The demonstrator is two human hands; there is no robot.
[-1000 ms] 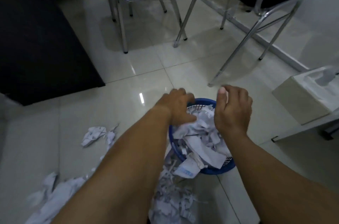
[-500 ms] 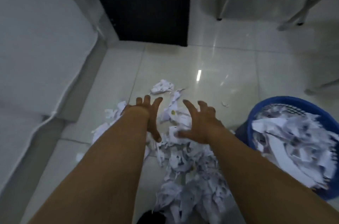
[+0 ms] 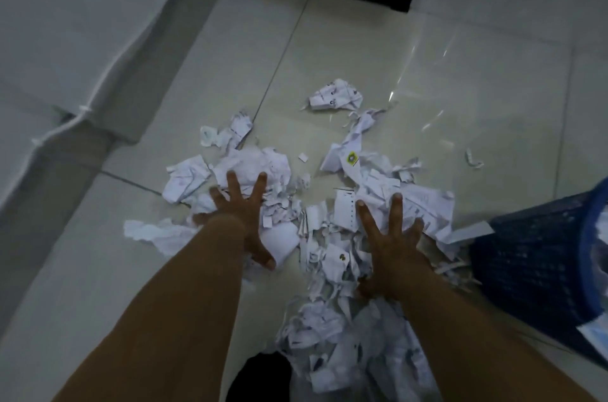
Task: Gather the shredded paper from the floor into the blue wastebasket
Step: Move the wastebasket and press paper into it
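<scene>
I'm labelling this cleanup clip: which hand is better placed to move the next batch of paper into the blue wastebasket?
Probably the right. The right hand lies spread on the shredded paper nearest the blue wastebasket, which stands at the right edge. The left hand rests on the pile's far side.

You had a dim, bluish-grey view, with thin streaks of glare on the floor (image 3: 427,79) far right, and the wastebasket (image 3: 533,263) smeared soft at the bowed right edge.
</scene>
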